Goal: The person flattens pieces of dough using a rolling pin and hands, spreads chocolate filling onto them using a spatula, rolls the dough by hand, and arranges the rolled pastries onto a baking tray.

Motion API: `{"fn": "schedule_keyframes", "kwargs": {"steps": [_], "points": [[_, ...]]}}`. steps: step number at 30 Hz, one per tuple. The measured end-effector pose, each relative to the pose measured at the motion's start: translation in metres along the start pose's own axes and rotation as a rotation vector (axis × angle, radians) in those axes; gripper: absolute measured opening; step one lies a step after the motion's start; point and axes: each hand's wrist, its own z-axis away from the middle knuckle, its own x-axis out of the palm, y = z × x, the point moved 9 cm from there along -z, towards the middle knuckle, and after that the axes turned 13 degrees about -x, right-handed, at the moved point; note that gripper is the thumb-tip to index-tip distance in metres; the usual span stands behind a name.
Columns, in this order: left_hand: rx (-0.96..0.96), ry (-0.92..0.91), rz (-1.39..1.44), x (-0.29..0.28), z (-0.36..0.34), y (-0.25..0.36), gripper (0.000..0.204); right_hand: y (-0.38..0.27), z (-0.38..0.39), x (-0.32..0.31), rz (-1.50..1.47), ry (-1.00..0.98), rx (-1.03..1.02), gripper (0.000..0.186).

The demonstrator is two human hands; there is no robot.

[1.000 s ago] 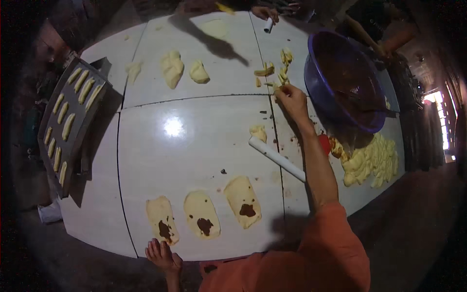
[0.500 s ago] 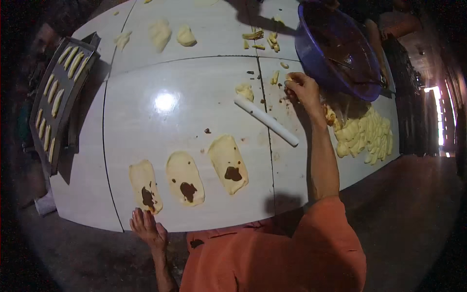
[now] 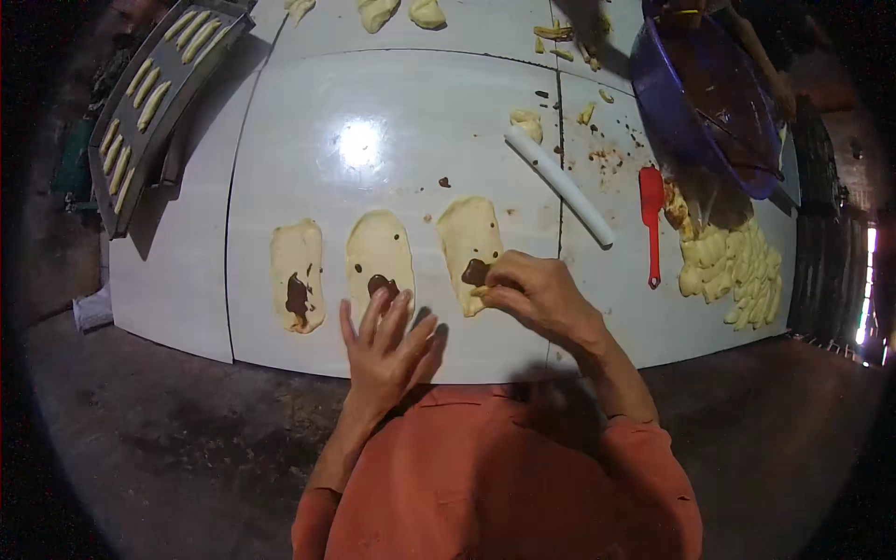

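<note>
Three flattened dough pieces lie along the table's near edge, each with a dark brown smear: left [image 3: 294, 245], middle [image 3: 378, 238] and right [image 3: 467, 224]. My left hand [image 3: 381, 345] has spread fingers at the lower part of the middle piece, their tips by its smear. My right hand [image 3: 527, 294] pinches a small yellowish piece [image 3: 482, 291] over the lower end of the right dough, beside the brown smear. A white rolling pin [image 3: 560, 187] lies diagonally behind that hand, near a dough lump [image 3: 525, 123]. A red spatula [image 3: 651, 191] lies farther right.
A metal tray [image 3: 164, 70] with several dough sticks stands at the left. A purple basin [image 3: 653, 112] of brown mixture sits at back right, with another person's arm [image 3: 765, 65] beside it. Several pale yellow pieces [image 3: 733, 275] are heaped at the right; dough lumps [image 3: 425, 13] lie at the back.
My right hand has come down from the yellow pieces near the basin to the right dough. My left hand has moved right, from the left dough to the middle one. The view has shifted.
</note>
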Motion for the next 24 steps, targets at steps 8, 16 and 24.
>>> {"fn": "schedule_keyframes", "kwargs": {"steps": [8, 16, 24], "points": [[-0.012, -0.106, 0.061, 0.029, -0.028, 0.034, 0.038, 0.000, 0.018, -0.017, 0.168, 0.181, -0.096, 0.023], [-0.013, -0.057, 0.028, 0.039, -0.034, 0.034, 0.032, 0.005, 0.017, 0.001, 0.165, 0.215, -0.138, 0.017], [0.043, -0.076, 0.057, 0.046, -0.039, 0.037, 0.026, -0.005, 0.035, 0.002, 0.380, 0.065, -0.274, 0.022]]}}
